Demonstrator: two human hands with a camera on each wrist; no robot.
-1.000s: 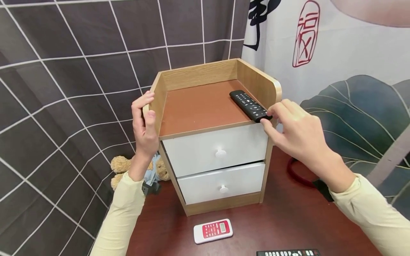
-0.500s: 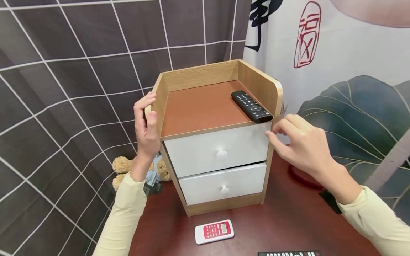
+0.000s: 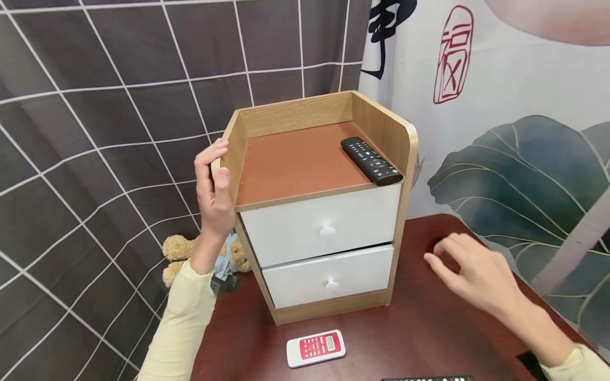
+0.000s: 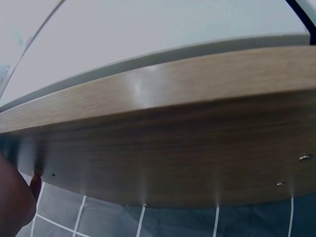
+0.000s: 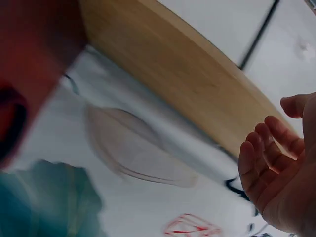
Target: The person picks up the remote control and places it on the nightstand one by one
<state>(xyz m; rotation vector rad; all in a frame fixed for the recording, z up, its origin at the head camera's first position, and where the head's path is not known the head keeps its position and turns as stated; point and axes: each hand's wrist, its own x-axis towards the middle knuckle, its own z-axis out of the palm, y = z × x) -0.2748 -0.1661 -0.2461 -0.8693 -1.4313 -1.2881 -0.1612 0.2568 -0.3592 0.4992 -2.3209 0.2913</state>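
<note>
A small wooden drawer cabinet [image 3: 290,159] with white drawer fronts stands on the table. My left hand [image 3: 215,203] holds the edge of its left side panel, the thumb in front and the fingers on the outer side; in the left wrist view part of this hand [image 4: 17,197] lies by the panel. On the cabinet's brown top, along the right wall, lies a black remote control [image 3: 371,160]. My right hand [image 3: 476,275] is over the table right of the cabinet, fingers loosely bent and holding nothing. The right wrist view shows that hand [image 5: 286,177] with its fingers apart.
A white and red remote [image 3: 316,348] lies before the cabinet. Another black remote [image 3: 429,378] is cut off at the bottom edge. A teddy bear [image 3: 238,254] lies at the left. Dark checked [image 3: 143,116] and printed white [image 3: 419,106] curtains hang close behind.
My right hand has let go of the black remote control on the cabinet top and moved down and right over the table. The left hand stays on the side panel.
</note>
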